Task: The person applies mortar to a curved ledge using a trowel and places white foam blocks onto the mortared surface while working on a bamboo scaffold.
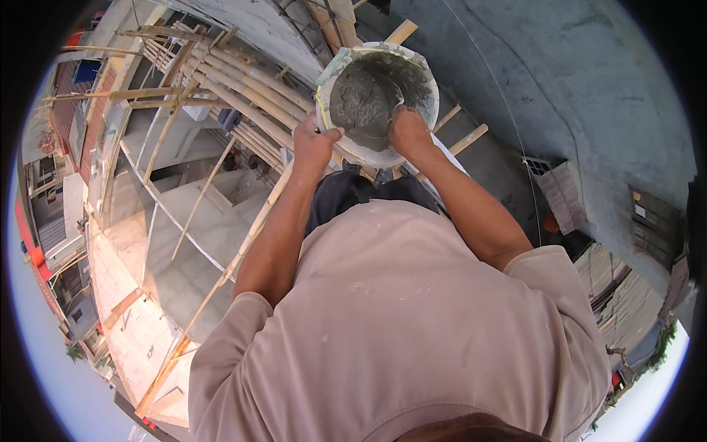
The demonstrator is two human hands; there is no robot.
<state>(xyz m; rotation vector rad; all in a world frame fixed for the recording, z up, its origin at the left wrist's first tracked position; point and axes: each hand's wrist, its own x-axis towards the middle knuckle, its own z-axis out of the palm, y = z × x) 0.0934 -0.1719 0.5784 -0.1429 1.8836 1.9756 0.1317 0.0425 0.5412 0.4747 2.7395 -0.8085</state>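
Note:
A pale, mortar-smeared bucket (326, 110) is in front of me at the top middle, partly filled with wet grey mortar (359, 99). My left hand (314, 144) grips its near left rim, the thumb lying over the edge. Closed into a fist, my right hand (410, 131) reaches over the near right rim into the bucket. A thin curved edge shows in the mortar beside its fingers, perhaps part of a tool. What the right hand holds is mostly hidden.
Bamboo poles (254, 96) of a scaffold run beside and under me, with a long slanting pole (254, 232) on my left. A grey plastered wall (582, 81) rises at the right, with a thin string (503, 96) hanging before it. Far below left lies a pale slab (132, 295).

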